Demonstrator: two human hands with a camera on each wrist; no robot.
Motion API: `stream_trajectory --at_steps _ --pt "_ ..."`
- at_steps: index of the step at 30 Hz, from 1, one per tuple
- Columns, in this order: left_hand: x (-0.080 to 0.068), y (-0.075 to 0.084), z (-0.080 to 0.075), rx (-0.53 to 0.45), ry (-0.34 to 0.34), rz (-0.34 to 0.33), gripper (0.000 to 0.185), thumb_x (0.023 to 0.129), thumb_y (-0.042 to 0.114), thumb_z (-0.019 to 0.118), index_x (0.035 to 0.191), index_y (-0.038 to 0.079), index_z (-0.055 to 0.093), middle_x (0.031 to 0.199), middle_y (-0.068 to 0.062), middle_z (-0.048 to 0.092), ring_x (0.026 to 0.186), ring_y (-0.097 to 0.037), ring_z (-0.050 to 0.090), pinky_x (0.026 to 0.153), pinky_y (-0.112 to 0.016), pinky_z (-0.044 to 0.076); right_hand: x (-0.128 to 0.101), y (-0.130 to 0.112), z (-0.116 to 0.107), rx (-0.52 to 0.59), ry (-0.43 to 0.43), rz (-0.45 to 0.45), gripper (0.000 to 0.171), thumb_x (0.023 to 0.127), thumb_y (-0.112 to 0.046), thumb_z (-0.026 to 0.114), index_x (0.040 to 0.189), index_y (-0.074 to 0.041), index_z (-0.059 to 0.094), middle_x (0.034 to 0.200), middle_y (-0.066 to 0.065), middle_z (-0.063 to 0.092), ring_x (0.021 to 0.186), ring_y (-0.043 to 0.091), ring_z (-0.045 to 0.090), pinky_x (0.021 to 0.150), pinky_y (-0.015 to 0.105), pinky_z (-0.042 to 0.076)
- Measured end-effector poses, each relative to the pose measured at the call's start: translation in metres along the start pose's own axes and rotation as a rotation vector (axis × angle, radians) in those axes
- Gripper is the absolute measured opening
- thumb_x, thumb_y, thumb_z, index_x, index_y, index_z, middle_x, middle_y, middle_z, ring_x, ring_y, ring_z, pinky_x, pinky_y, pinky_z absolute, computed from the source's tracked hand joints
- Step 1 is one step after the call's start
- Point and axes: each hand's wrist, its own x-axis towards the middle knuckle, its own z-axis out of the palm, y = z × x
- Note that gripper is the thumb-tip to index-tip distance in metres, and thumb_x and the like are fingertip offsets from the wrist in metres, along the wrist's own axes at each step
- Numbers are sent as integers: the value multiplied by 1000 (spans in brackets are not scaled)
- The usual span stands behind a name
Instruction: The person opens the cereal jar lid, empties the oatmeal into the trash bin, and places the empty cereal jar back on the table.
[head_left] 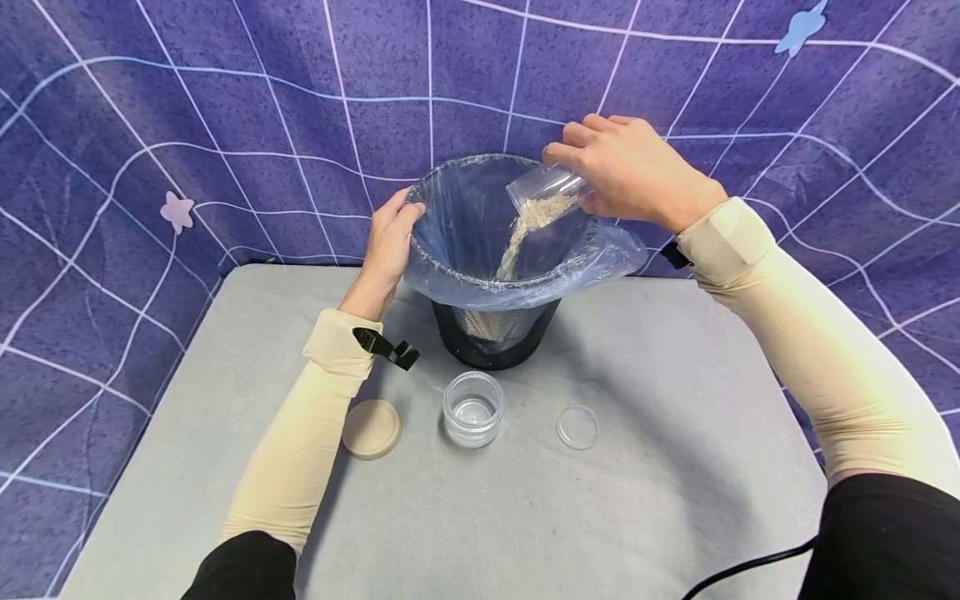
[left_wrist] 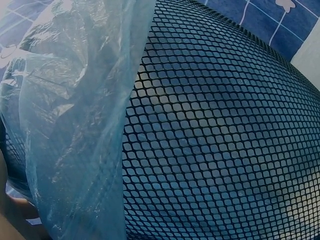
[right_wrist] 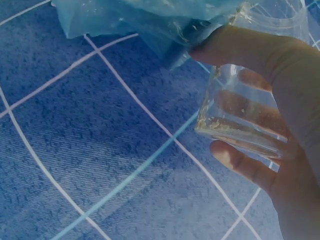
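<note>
Right hand (head_left: 630, 171) hides jar (head_left: 543, 190) base | bin (head_left: 495, 337) bottom unseen

Backdrop cloth (head_left: 225, 125) was purple-blue w/ a white curved grid and pale star shapes. Worktop (head_left: 637, 500) was plain grey. Bin (head_left: 495, 337) was black mesh w/ a clear blue liner (head_left: 465, 225). Grain (head_left: 517, 237) was beige. Lid (head_left: 372, 428) was tan. Sleeves (head_left: 810, 333) were cream.

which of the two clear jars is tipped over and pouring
The jar gripped in the right hand, tilted above the lined bin with grain spilling out. The other jar stands upright and empty on the table.
</note>
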Motion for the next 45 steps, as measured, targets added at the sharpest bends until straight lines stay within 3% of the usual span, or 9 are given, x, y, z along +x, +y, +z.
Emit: stream_trajectory --at_steps 10,16,23,45 --pt "0 0 -1 -6 -3 0 43 108 17 49 146 2 64 129 -23 69 101 -15 64 93 -27 52 1 -1 0 -4 -5 -5 65 71 -1 84 133 -4 63 112 21 64 103 45 62 86 59 57" --pt "0 0 -1 21 -6 7 44 108 17 49 146 2 63 136 -20 67 112 -16 61 101 -27 48 2 -2 -1 -13 4 -18 61 72 2 79 131 -4 65 111 21 65 101 45 62 84 59 57" --pt "-1 0 -1 -7 1 -4 42 108 16 50 143 1 65 125 -22 69 97 -14 64 91 -27 52 2 -4 -1 -15 -4 -23 59 74 3 77 132 -3 65 114 21 65 103 45 63 85 59 57" --pt "0 1 -1 10 -12 -19 43 109 18 48 147 4 63 134 -20 68 113 -19 63 101 -28 49 5 -4 -2 -19 -13 -38 63 72 4 82 133 -4 67 116 21 67 107 44 64 87 59 57"
